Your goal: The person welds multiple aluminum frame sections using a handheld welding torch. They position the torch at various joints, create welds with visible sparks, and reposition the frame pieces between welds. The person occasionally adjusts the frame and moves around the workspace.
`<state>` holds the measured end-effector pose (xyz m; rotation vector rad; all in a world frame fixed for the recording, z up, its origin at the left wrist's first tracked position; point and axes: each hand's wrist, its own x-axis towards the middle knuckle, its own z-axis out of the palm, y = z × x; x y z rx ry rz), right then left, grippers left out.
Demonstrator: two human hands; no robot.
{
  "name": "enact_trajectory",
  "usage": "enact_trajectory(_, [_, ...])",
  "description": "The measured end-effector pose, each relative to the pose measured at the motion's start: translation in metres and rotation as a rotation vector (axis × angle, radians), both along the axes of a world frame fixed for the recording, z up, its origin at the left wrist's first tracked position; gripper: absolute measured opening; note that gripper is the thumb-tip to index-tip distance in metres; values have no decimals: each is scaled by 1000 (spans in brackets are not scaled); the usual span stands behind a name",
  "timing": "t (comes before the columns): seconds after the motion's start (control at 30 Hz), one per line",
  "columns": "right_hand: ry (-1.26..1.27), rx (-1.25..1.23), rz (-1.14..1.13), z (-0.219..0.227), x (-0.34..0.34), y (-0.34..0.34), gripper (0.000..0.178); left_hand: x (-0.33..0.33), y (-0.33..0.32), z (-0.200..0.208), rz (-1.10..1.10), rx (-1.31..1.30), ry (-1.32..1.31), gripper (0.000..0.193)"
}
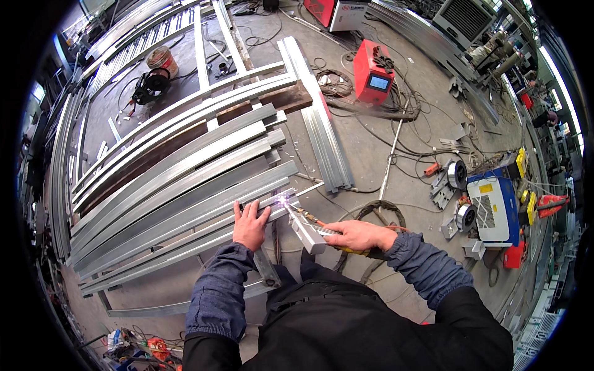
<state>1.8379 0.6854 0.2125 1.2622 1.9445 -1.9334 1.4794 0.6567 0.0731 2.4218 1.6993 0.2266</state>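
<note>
My right hand (pixel 362 235) is closed around the handle of a welding torch (pixel 306 234) with a long silver body. A bright violet-white spark (pixel 282 200) glows at its tip, against the end of a metal profile. Just left of the spark, my left hand (pixel 250 227) bends over the same silver metal profile (pixel 204 230), its fingertips pressed on the far side. Something small and dark shows by those fingertips, too little to make out. Several more long metal profiles (pixel 185 162) lie alongside on the frame in front of me.
A red machine with a screen (pixel 374 80) stands ahead, cables trailing around it. On the right sit a blue and white machine (pixel 493 207) and wire spools (pixel 457 175). Another stack of profiles (pixel 328 148) lies past the work. A bucket (pixel 162 60) is far left.
</note>
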Motion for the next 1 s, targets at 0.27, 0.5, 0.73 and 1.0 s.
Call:
enact_trajectory(0.27, [-26, -58, -7, 8, -4, 1, 56, -1, 0, -1, -1, 4, -4, 58])
enact_trajectory(0.5, [-11, -36, -21, 8, -3, 0, 56, -2, 0, -2, -4, 13, -17, 57])
enact_trajectory(0.73, [-30, -79, -20, 11, -4, 2, 56, -3, 0, -3, -1, 3, -15, 57])
enact_trajectory(1.0, [-6, -58, -29, 0, -2, 0, 55, -3, 3, -2, 30, -52, -40, 57])
